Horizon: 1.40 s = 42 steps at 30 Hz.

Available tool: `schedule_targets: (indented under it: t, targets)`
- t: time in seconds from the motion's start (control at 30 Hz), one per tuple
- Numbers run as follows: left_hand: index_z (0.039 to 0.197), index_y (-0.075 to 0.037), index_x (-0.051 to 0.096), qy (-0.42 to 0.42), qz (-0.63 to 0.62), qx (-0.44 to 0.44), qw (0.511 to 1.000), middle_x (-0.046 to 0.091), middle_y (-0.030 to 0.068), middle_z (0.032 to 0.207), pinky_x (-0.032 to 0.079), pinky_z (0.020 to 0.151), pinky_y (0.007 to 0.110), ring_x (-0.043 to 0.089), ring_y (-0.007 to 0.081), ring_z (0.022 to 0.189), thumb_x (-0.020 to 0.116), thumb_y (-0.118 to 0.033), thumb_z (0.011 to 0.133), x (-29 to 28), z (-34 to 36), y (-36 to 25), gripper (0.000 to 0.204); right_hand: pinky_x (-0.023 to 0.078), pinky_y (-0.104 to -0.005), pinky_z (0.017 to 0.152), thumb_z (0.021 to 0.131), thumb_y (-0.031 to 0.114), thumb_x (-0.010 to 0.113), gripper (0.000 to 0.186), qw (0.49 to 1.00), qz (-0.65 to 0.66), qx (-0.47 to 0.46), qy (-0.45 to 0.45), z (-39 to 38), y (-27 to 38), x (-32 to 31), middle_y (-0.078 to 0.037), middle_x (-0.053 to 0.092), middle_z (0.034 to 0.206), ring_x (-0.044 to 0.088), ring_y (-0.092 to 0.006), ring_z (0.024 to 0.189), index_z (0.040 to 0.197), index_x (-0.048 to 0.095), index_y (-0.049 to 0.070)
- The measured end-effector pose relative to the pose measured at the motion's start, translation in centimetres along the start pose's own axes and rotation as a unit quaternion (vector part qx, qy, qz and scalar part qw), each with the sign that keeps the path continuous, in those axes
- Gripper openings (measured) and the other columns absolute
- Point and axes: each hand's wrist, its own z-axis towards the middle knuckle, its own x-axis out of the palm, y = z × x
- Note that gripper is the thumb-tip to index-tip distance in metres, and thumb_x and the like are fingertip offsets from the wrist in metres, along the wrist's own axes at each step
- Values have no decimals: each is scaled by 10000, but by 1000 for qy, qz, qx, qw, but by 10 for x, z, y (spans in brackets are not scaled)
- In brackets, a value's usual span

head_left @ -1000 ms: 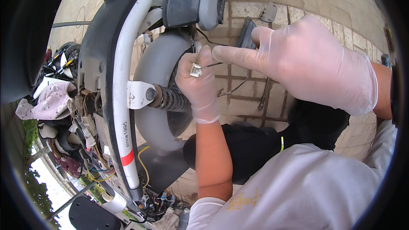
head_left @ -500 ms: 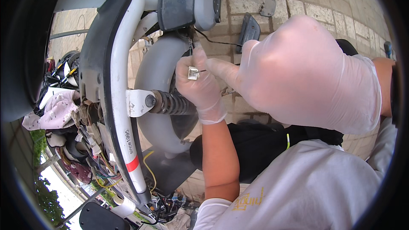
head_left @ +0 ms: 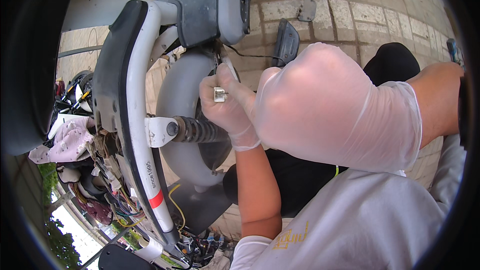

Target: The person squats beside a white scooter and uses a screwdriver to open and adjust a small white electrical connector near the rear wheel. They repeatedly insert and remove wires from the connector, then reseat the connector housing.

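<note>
My left hand (head_left: 226, 115), in a thin translucent glove, is closed on a small white plastic connector (head_left: 219, 94), its fingers around it in front of the grey rear fender (head_left: 172, 95). My right hand (head_left: 325, 110), gloved too, is closed, with its fingertips right beside the connector. A thin dark bit shows between those fingertips and the connector; what it is, I cannot make out. The right hand's bulk hides most of its own fingers. Left of both hands runs the vehicle's white frame tube (head_left: 142, 85), with a coil shock absorber (head_left: 202, 132) joined to it.
A black-and-grey housing (head_left: 210, 10) stands above the fender, a dark cable leading from it to a black pedal-shaped part (head_left: 286, 40) on the paving. A small flat plate (head_left: 306, 9) lies beyond. Loose coloured wires (head_left: 122, 202) and a pink cloth (head_left: 72, 135) crowd the far left.
Both hands have shifted slightly left and down in the picture with the connector. My right hand has come closer to the left, its fingertips nearer the connector. The view has moved a little.
</note>
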Motion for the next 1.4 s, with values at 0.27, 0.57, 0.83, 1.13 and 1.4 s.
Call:
schedule_targets:
  t: [0.27, 0.57, 0.83, 1.13, 1.4]
  targets:
    - [775, -54, 524, 7, 4, 10, 1000, 498, -61, 693, 354, 575, 201, 424, 19, 642, 694, -151, 939, 0, 3, 3, 256, 351, -307, 389, 640, 227, 684, 516, 1000, 23, -13, 2, -1, -1, 0, 9, 464, 544, 492, -150, 419, 1107, 727, 14]
    - [731, -57, 513, -14, -16, -39, 999, 464, -74, 647, 316, 538, 216, 397, 15, 608, 684, -186, 948, 0, 1, 0, 306, 365, -312, 408, 621, 242, 688, 491, 1000, 6, -1, -1, 2, 5, -1, 6, 469, 544, 495, -150, 435, 1036, 719, -18]
    - [716, -70, 479, 56, -11, 7, 998, 445, -71, 633, 308, 527, 216, 382, 11, 602, 658, -129, 951, -7, 4, 5, 302, 423, -326, 438, 629, 229, 700, 247, 998, 22, -34, 48, 12, -4, -16, -36, 579, 569, 600, -187, 498, 762, 691, 21]
    - [698, -74, 437, 98, 9, 13, 995, 434, -73, 635, 298, 523, 211, 355, 8, 604, 615, -71, 966, -13, 12, 4, 321, 493, -347, 508, 645, 197, 703, 139, 998, 34, -15, 54, 22, -13, -29, -68, 626, 573, 663, -238, 565, 689, 678, 67]
    - [715, -61, 430, 171, -123, 29, 977, 462, -45, 697, 353, 594, 195, 390, 38, 663, 622, 39, 884, -21, 17, 14, 275, 476, -340, 499, 642, 206, 703, 161, 996, 71, 4, 57, 25, -13, -14, -54, 612, 572, 649, -222, 558, 690, 674, 56]
